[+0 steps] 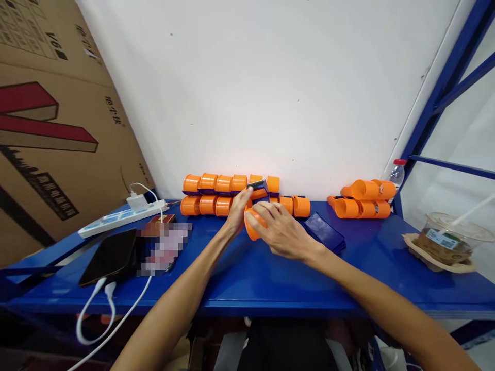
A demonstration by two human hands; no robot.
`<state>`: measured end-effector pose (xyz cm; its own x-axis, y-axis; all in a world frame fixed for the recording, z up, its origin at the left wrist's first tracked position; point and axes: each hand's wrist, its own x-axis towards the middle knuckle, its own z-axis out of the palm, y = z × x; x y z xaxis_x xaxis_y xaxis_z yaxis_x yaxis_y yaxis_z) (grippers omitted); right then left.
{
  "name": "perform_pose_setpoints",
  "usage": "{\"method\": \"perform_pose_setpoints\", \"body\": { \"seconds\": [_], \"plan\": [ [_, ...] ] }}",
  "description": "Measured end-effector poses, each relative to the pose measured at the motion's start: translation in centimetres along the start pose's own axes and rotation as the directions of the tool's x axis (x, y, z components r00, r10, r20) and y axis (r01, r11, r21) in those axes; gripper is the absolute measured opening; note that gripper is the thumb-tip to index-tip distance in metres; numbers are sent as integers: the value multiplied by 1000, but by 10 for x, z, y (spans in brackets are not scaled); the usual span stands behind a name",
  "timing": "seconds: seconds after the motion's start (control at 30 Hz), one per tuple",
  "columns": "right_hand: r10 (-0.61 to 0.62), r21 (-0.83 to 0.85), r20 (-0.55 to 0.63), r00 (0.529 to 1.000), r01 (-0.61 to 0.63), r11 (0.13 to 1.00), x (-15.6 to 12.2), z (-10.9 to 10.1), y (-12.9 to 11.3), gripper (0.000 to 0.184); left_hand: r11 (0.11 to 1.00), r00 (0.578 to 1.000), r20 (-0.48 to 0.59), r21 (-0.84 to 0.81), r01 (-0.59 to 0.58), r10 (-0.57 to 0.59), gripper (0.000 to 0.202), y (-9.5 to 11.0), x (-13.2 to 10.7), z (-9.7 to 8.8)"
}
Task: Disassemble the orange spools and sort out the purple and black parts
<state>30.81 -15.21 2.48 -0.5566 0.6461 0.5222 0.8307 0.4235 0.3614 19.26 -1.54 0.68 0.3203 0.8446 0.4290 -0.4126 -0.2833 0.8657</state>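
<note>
My right hand (pixel 279 230) is curled around an orange plastic cup-shaped piece (pixel 252 226) lying on its side on the blue table (pixel 270 278). Just behind it, my left hand (pixel 237 208) pinches a small dark blue card (pixel 258 185) at the top of the orange piece. Two stacked rows of the same orange pieces (pixel 216 193) lie against the white wall behind my hands. A stack of dark blue cards (pixel 325 232) sits right of my right hand.
More orange pieces (pixel 361 198) are piled at the back right beside a water bottle (pixel 395 172). A lidded drink cup (pixel 444 239) stands far right. At left lie a phone (pixel 110 256), a power strip (pixel 121 216) with cables, and a cardboard box (pixel 50 129).
</note>
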Motion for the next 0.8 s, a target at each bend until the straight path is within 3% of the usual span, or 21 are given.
{"method": "perform_pose_setpoints", "body": {
  "seconds": [0.1, 0.2, 0.3, 0.37, 0.53, 0.8],
  "plan": [
    [-12, 147, -53, 999, 19, 989, -6, -4, 1, 60, 999, 999, 12, -20, 41, -41, 47, -2, -3, -1],
    [191, 324, -146, 971, -135, 936, -15, -3, 16, 39, 998, 998, 33, -36, 56, -55, 45, -9, -4, 0],
    [514, 399, -110, 851, -436, 807, -22, 9, 37, 30, 1000, 996, 83, -2, 8, -8, 49, -16, -4, 4],
    [627, 402, -33, 779, -564, 722, -24, 20, 47, 33, 999, 994, 107, 33, -13, 9, 51, -20, -5, 7],
    [669, 420, 100, 737, -641, 643, -21, 30, 51, 27, 989, 989, 125, 120, -89, 74, 50, -25, -11, 12],
    [673, 481, 98, 733, -627, 613, -17, 26, 48, 29, 944, 973, 150, 252, -211, 178, 57, -23, -14, 12]
  ]
}}
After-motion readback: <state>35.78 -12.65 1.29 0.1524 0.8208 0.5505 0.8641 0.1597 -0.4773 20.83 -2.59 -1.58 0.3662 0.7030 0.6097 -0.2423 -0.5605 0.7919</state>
